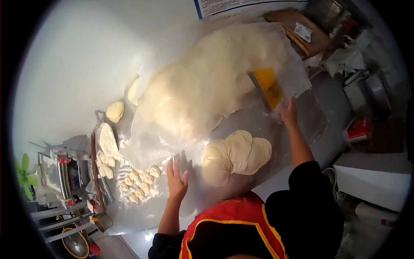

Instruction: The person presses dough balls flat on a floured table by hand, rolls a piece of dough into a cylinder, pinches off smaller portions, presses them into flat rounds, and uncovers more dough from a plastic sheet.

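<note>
My right hand (289, 113) grips a dough scraper (269, 87) with a broad yellowish face, held at the near edge of a large dough mass. A clear plastic sheet (144, 149) covers this big dough (202, 77). My left hand (177, 181) is open over the table, its fingers apart, touching nothing that I can make out. Between my hands lies a row of overlapping flat dough rounds (235, 156). Left of my left hand, several small dough pieces (140, 183) rest in scattered flour.
A lump of dough (115, 112) sits by the wall at left, near a floured oval dough piece (108, 140). A roller machine (64, 179) stands at far left. Wooden boards (297, 32) and a metal pot (375, 95) are at right, above a white box (366, 179).
</note>
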The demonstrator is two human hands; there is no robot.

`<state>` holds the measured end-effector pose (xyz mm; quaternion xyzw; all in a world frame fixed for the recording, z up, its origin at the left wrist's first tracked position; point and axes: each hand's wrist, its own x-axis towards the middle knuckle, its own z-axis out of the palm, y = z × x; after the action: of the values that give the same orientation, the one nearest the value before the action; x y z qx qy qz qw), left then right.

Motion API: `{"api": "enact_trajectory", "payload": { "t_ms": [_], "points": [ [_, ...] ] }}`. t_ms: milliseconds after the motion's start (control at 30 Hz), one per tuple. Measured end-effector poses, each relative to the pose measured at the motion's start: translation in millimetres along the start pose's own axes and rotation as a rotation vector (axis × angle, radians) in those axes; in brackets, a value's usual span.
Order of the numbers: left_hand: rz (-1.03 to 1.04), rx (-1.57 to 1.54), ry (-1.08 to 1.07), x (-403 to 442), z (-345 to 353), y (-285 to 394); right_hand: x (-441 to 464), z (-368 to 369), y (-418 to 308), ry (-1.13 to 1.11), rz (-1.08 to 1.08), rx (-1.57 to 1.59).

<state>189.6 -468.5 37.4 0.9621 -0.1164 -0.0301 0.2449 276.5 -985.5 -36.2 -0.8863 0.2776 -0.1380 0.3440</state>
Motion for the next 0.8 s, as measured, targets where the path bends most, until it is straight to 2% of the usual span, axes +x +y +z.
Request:
{"api": "enact_trajectory", "payload": {
  "t_ms": [33,133,233,333,433,500,567,633,700,800],
  "points": [
    [-0.023,-0.031,-0.021,-11,1,2,3,0,-3,-0.027,-0.024,-0.038],
    [-0.032,-0.061,-0.057,-41,6,0,5,-9,-24,-0.135,0.11,0.06],
    [-0.048,-0.088,-0.078,-65,5,-3,22,2,-24,-0.144,0.052,0.023],
    [-0.128,-0.11,-0.07,-77,-1,-1,39,7,-39,-0.146,-0.064,-0.105],
    [-0.146,-0.033,-0.032,-88,-4,-8,58,26,-28,-0.101,-0.027,-0.335],
    [-0.159,-0.022,-0.009,-95,-5,-11,64,13,-32,-0.187,-0.001,-0.328],
    [-0.204,-0.05,-0.006,-97,-10,-6,74,-6,-14,-0.43,0.204,0.304],
    [-0.213,-0.053,0.033,-95,-15,-9,85,-24,17,-0.483,0.227,0.542],
    [-0.187,-0.034,0.083,-94,-13,-15,61,-57,-32,-0.241,0.387,0.337],
    [-0.123,-0.068,0.238,-83,-18,-19,67,-67,-37,-0.409,0.283,0.982]
  ]
}}
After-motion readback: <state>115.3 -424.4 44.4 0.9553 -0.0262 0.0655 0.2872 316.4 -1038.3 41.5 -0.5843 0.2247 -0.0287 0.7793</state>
